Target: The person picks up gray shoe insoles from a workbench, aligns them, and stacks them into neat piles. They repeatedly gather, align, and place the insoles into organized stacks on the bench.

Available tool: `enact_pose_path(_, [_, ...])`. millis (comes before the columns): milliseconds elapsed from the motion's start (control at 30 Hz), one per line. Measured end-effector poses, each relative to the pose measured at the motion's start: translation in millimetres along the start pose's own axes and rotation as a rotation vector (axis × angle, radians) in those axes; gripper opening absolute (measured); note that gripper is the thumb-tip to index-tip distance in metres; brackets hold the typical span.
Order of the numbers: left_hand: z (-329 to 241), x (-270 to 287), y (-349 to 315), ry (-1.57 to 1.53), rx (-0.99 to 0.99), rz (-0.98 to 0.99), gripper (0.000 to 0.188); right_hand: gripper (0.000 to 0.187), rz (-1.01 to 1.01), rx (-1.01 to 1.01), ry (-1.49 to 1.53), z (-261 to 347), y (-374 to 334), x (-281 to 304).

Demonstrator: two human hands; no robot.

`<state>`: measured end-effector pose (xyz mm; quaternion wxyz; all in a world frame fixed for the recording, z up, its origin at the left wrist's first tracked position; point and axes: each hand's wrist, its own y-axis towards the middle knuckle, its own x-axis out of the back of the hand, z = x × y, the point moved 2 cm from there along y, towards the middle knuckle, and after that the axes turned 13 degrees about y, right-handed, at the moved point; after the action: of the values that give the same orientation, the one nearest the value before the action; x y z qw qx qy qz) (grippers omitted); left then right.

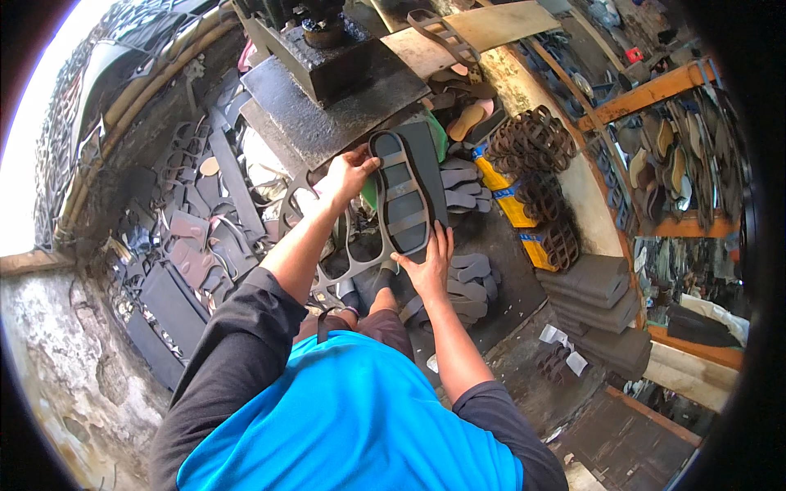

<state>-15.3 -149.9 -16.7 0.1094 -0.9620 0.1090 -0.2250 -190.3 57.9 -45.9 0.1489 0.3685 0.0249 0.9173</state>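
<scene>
Before me is a sole-shaped cutting die (400, 190), a dark-rimmed frame with several crossbars, lying against a dark grey foam sheet (427, 151). My left hand (350, 176) is closed on the die's upper left edge. At the lower end, my right hand (427, 263) grips die and sheet together, thumb at the near rim and fingers along the sheet's right side. A grey offcut with sole-shaped holes (358, 263) hangs beside the die, below my left forearm. Just beyond my hands is the dark metal bed of a press (307, 131).
Cut foam scraps (188, 233) are heaped at left. Grey sole pieces (468, 282) lie on the floor at right. Beyond them are stacked brown lattice-like sole frames (532, 141), yellow boxes (512, 200) and piled grey sheets (585, 282). Another die (442, 34) rests on a pale board (499, 24).
</scene>
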Motion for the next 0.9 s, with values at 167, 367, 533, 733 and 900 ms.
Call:
enact_pose_path(167, [0,0,8,0.096,-0.029,0.016,0.061,0.094,-0.021,0.017,0.050,-2,0,-1])
enact_pose_path(367, [15,4,-2,0.186,-0.080,-0.029,0.051,0.082,0.007,-0.033,0.088,0,-3,17])
enact_pose_path(533, [86,35,-98,0.785,0.100,-0.801,0.056,0.076,0.050,0.086,0.074,-5,29,13])
enact_pose_path(733, [160,57,-105,-0.444,0.414,-0.137,0.027,0.078,0.078,0.144,-0.023,9,128,-19])
enact_pose_path(900, [128,105,-64,-0.480,0.283,-0.245,0.013,0.074,0.087,0.057,-0.129,30,205,-50])
